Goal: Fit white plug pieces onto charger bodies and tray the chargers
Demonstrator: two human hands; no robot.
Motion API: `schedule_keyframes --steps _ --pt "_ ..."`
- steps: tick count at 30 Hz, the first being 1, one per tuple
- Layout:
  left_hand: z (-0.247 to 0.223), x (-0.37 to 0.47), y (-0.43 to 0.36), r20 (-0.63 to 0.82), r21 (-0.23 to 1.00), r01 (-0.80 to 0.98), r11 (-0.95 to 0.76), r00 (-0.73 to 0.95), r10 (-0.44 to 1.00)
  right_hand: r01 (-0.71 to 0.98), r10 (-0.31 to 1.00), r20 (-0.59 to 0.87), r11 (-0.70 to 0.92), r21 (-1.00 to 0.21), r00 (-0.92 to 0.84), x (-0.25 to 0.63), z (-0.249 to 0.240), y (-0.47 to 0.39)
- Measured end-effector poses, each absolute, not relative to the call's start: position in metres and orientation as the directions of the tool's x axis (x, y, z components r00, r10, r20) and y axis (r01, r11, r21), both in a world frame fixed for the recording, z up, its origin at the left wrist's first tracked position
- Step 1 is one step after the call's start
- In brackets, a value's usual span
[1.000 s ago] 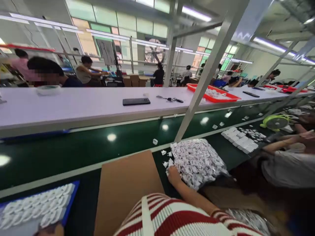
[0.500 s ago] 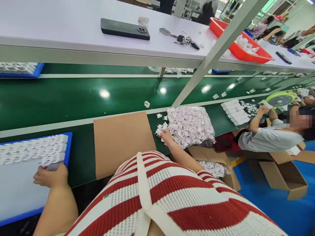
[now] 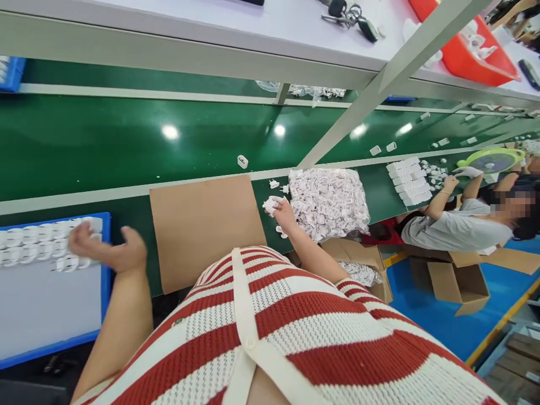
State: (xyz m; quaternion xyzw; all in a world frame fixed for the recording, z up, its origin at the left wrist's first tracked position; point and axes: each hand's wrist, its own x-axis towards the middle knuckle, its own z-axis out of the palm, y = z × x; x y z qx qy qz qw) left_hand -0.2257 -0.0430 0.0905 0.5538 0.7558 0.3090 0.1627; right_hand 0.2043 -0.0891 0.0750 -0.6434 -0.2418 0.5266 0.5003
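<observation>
My left hand (image 3: 113,250) is raised over the right side of the blue-rimmed tray (image 3: 106,298), thumb and fingers apart, with nothing between them. Rows of white plastic housings (image 3: 42,232) fill the tray's far part, partly behind my fingers. Over the bench, my right hand (image 3: 285,216) pinches a white plug piece (image 3: 271,205) in its fingertips; whether more than one is held I cannot tell. Close by lie loose white two-pin plug pieces (image 3: 274,184). Just right of that hand sits a clear bag (image 3: 329,199) packed with small white parts.
A cardboard sheet (image 3: 206,230) lies between tray and bag. Beyond is a green conveyor belt (image 3: 126,152) with a white housing (image 3: 242,161). A slanted metal post (image 3: 337,132) rises to the shelf. At right, a co-worker (image 3: 455,225) sits beside stacked white boxes (image 3: 409,181).
My left hand has lifted off the housings in the tray, moved right and opened. My right hand has moved slightly up with the plug piece. The camera view has tilted downward.
</observation>
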Motion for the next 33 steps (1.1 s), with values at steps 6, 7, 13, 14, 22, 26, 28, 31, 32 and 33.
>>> schedule_keyframes --steps 6,7,13,14,22,26,28,31,32,33 --pt "0.053 -0.123 0.021 0.135 0.597 0.764 -0.246 0.207 0.969 -0.068 0.862 -0.416 -0.415 -0.907 0.29 0.197 0.06 -0.09" --pt "0.05 -0.105 0.034 0.1 0.603 0.754 -0.261 0.253 0.962 -0.027 0.867 -0.41 -0.42 -0.907 0.282 0.195 0.057 -0.092" --pt "0.047 -0.011 0.13 -0.159 0.55 0.75 -0.367 0.526 0.836 0.065 0.869 -0.455 -0.474 -0.878 0.194 0.182 0.05 -0.12" --pt "0.047 0.001 0.146 -0.195 0.537 0.759 -0.368 0.536 0.821 0.069 0.864 -0.465 -0.484 -0.872 0.193 0.18 0.05 -0.126" --pt "0.051 0.017 0.173 -0.252 0.513 0.76 -0.399 0.578 0.776 0.09 0.811 -0.513 -0.554 -0.828 0.28 0.188 0.046 -0.151" --pt "0.053 -0.011 0.092 -0.156 0.536 0.71 -0.457 0.615 0.773 0.074 0.795 -0.524 -0.569 -0.819 0.306 0.19 0.046 -0.143" --pt "0.051 -0.025 0.044 -0.14 0.563 0.687 -0.46 0.628 0.766 0.077 0.809 -0.52 -0.557 -0.827 0.273 0.188 0.049 -0.135" --pt "0.042 -0.039 -0.017 -0.131 0.611 0.67 -0.422 0.611 0.781 0.086 0.836 -0.515 -0.537 -0.839 0.189 0.181 0.055 -0.121" --pt "0.038 -0.042 -0.031 -0.126 0.627 0.668 -0.401 0.595 0.794 0.088 0.842 -0.516 -0.532 -0.842 0.157 0.178 0.057 -0.116" --pt "0.033 -0.045 -0.043 -0.118 0.645 0.665 -0.377 0.574 0.81 0.089 0.846 -0.518 -0.53 -0.843 0.125 0.175 0.058 -0.112"
